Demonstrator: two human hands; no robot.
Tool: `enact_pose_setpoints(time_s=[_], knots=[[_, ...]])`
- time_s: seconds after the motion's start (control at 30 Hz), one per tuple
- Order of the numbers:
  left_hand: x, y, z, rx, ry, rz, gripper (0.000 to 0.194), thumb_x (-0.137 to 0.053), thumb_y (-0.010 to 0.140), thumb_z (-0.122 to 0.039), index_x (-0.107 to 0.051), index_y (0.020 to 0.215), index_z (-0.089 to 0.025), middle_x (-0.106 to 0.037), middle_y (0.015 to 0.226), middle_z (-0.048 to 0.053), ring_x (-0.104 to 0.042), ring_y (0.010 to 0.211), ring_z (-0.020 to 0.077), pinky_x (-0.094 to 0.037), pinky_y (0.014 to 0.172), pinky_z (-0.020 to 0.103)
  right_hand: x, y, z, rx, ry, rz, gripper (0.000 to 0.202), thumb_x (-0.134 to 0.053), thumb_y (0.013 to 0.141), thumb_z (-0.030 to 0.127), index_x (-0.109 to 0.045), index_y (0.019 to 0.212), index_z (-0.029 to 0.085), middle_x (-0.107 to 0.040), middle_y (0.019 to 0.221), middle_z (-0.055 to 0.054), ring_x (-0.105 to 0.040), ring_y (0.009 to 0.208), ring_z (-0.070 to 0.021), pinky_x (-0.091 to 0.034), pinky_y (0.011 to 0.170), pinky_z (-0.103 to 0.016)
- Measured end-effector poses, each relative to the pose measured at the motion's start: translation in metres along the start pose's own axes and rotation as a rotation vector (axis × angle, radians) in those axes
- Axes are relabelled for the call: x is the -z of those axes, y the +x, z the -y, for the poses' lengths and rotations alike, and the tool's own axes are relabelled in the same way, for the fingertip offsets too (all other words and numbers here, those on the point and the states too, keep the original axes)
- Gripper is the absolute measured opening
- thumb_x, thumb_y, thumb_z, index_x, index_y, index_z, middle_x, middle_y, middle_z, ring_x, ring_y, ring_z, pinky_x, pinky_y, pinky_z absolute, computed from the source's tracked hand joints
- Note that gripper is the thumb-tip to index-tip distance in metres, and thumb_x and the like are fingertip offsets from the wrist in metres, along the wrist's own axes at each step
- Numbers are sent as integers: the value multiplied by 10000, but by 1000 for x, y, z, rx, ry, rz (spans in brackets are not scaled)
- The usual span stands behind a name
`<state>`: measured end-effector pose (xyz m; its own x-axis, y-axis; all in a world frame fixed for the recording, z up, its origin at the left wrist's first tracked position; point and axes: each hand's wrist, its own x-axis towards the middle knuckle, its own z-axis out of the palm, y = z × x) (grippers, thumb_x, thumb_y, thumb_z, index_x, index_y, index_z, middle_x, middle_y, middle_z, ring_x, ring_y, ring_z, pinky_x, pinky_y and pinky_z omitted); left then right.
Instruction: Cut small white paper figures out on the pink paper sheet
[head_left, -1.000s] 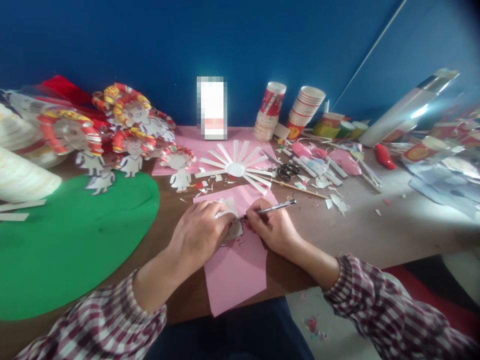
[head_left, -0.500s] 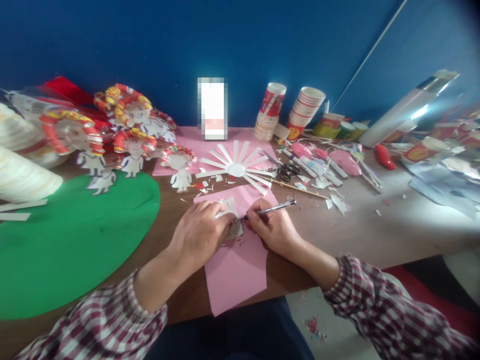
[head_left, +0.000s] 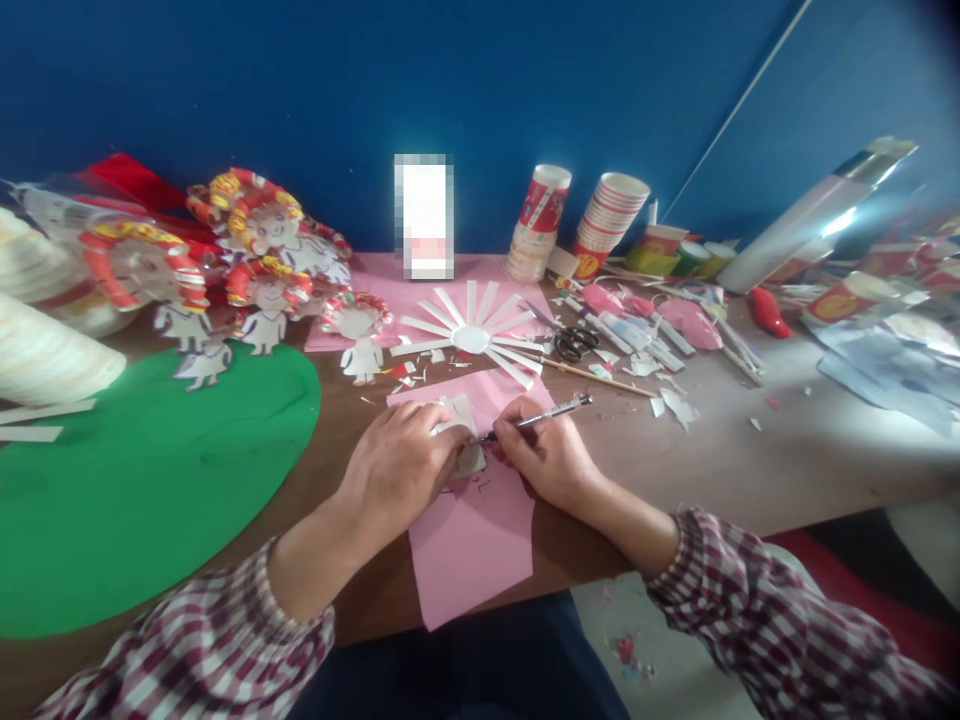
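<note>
In my right hand (head_left: 553, 458) is a slim pen (head_left: 564, 408), its tip down at a small white paper piece (head_left: 466, 462). My left hand (head_left: 401, 462) lies over that piece with fingers bent, the thumb pressing by the pen tip; part of the piece is hidden under the palm. Beneath both hands is a pink sheet of paper (head_left: 476, 570) bearing small dark pen marks. Just beyond them rests a white paper disc with radiating strips (head_left: 471, 340).
Scissors (head_left: 574, 343), a thin wooden stick (head_left: 600, 376) and paper scraps lie behind my right hand. Stacked paper cups (head_left: 611, 225) and a bright phone screen (head_left: 425, 215) stand by the blue wall. Left are a green sheet (head_left: 150, 500) and ringed paper figures (head_left: 262, 325).
</note>
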<state>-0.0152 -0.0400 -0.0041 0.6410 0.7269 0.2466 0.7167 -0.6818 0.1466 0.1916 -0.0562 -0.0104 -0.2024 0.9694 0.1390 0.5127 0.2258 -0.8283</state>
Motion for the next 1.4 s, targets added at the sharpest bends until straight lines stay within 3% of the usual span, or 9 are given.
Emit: enact_pose_setpoints(time_s=[0.3, 1.4], knots=[[-1, 0, 0, -7, 18, 9, 194, -525, 946, -234, -711, 1005, -230, -657, 942, 69, -609, 903, 238, -490, 819, 402, -2, 0, 1, -52, 127, -44, 189, -509, 942, 301, -534, 782, 204, -610, 594, 9, -561, 518, -129, -418, 505, -229], [-2, 0, 1, -7, 33, 13, 214, -507, 962, -278, -717, 983, -242, -656, 971, 69, -608, 914, 238, -492, 813, 402, -1, 0, -2, 7, 13, 4, 181, -517, 945, 319, -541, 808, 203, -616, 636, -5, -573, 558, -144, -401, 530, -247]])
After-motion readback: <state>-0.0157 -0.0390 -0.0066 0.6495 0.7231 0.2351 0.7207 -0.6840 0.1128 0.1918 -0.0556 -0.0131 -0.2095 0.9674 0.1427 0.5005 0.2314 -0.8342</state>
